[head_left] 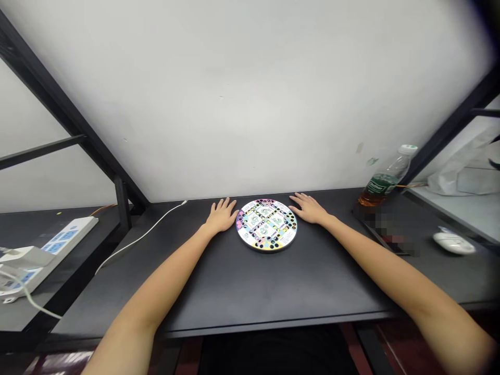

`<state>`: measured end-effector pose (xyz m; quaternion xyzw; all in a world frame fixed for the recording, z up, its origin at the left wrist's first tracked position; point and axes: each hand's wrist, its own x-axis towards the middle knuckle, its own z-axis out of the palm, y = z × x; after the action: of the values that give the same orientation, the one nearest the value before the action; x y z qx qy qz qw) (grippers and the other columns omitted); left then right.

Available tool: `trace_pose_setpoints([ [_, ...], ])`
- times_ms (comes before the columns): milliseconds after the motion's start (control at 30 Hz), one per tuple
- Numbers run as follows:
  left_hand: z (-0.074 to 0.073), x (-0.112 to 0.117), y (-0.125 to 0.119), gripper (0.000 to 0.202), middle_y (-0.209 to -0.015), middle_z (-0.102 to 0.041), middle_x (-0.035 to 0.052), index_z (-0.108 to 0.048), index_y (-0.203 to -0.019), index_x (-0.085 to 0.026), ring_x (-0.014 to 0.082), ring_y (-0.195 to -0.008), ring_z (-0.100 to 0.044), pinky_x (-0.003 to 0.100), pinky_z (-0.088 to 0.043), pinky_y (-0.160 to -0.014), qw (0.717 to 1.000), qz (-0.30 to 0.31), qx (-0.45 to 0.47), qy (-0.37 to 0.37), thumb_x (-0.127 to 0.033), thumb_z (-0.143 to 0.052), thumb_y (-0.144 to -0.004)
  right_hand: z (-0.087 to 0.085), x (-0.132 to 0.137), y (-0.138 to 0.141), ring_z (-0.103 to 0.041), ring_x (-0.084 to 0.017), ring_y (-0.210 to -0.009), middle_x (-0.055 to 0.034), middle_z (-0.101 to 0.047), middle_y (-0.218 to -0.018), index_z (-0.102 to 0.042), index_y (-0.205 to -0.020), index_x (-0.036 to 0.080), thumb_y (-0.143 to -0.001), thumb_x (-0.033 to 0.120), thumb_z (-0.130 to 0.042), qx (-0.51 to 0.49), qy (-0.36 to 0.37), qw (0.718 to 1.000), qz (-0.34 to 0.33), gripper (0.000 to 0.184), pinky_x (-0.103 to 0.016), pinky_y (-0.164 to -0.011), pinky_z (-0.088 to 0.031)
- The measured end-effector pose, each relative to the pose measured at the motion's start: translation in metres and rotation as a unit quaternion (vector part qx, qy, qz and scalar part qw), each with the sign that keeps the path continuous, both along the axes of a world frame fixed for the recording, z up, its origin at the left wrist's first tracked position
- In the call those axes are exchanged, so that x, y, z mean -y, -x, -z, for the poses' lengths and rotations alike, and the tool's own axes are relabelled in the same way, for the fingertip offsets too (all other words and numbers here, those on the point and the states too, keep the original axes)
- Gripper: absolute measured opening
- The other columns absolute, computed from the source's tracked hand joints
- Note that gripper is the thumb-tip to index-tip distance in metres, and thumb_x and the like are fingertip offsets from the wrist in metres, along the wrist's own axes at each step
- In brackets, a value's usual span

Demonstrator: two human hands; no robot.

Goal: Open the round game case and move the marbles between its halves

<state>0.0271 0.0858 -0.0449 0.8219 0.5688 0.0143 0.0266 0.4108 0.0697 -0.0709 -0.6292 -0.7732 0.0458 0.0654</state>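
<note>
Left forearm [160,284] and right forearm [390,276], both bare, entering from the bottom corners and angling in toward mid-frame. Left hand [222,215] flat on the desk [273,291], palm down, fingers spread, released, holding nothing. Right hand [308,208] likewise flat and open, fingers aimed at the board, no grip, no clench. Round printed game board [266,225] lying flat at center of the frame, near the desk's back edge, between both hands. Multicolored segments around the rim, rings of dark dots across the face. Fingertips of both hands right at the rim, either touching or just beside it; contact too fine to call from this view. Hands placed roughly evenly on opposite sides, board level, nothing stacked on it.

Around the desk: white cable [144,242] trailing from the back edge toward lower left. Power strip [66,240] on a lower shelf at left, plugs and a cord at its near end. Plastic bottle [385,177] with amber liquid, green label, upright at right of the back edge. Pixelated patch [390,234] just in front of the bottle, contents unreadable. White mouse [453,242] at far right, slightly blurred. Plastic bag [464,172] at upper right. White wall [234,94] filling the top of the frame, black metal frame [50,88] at upper left.
</note>
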Motion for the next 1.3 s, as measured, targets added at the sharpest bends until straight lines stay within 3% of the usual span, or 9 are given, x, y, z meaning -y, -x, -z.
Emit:
trace_pose_setpoints([
  [1300, -0.0021, 0.0009, -0.0010, 0.067, -0.166, -0.023, 0.0109, -0.031, -0.157, -0.024, 0.0335, -0.153, -0.019, 0.057, -0.018, -0.121, 1.000, -0.002, 0.001, 0.006, -0.059, -0.020, -0.101, -0.0015, 0.0012, 0.0008, -0.024, -0.032, -0.151, -0.0106, -0.030, -0.164, -0.039, -0.156, 0.021, -0.097, 0.070, -0.024, -0.002, 0.004, 1.000, 0.005, 0.079, -0.049, -0.123, -0.021],
])
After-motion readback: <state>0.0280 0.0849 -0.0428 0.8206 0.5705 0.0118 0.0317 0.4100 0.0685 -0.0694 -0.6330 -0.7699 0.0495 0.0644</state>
